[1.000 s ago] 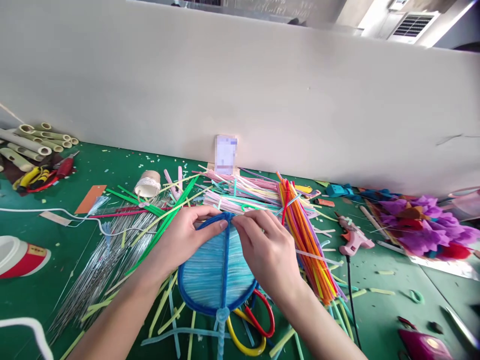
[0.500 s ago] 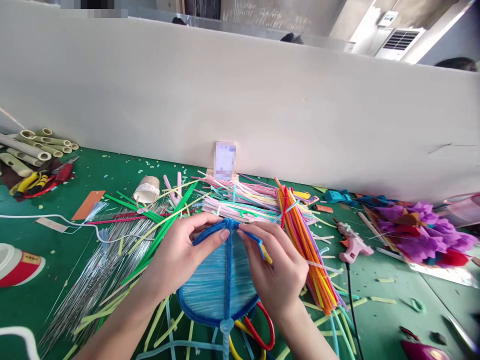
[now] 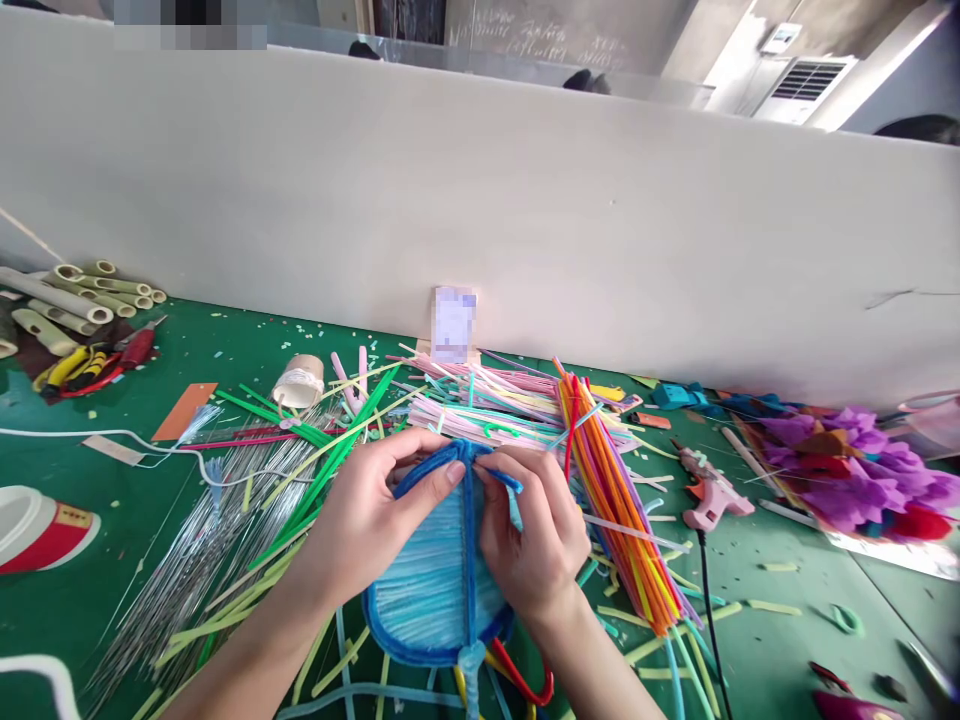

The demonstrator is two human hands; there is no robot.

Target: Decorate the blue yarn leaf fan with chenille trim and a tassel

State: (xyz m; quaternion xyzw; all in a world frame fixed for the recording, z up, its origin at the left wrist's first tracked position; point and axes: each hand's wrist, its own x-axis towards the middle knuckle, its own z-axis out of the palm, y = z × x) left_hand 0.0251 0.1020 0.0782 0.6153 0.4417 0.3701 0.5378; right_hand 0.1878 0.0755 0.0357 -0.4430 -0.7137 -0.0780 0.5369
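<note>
A round blue fan (image 3: 427, 590), made of pipe cleaners with a dark blue rim, a centre rib and light blue infill, is held up in front of me. My left hand (image 3: 394, 500) grips its upper left rim, the thumb pressed near the top of the rib. Beside it, my right hand (image 3: 536, 530) pinches the dark blue pipe cleaner (image 3: 499, 478) at the top right, whose bent end sticks out past the fingers. A light blue handle (image 3: 471, 665) hangs below the rim. The right fingers hide part of the fan's right side.
Behind the fan lie pastel pipe cleaners (image 3: 480, 415); an orange and purple bundle (image 3: 611, 500) is to the right. Metal wires (image 3: 202, 540) spread leftward. A pink glue gun (image 3: 709, 490), red-handled scissors (image 3: 536, 680), pliers (image 3: 90, 370) and a paper cup (image 3: 45, 530) are around.
The fan has tilted and shifted slightly right in the view. My right hand's fingers have curled in more tightly at the rim; the left hand keeps its hold.
</note>
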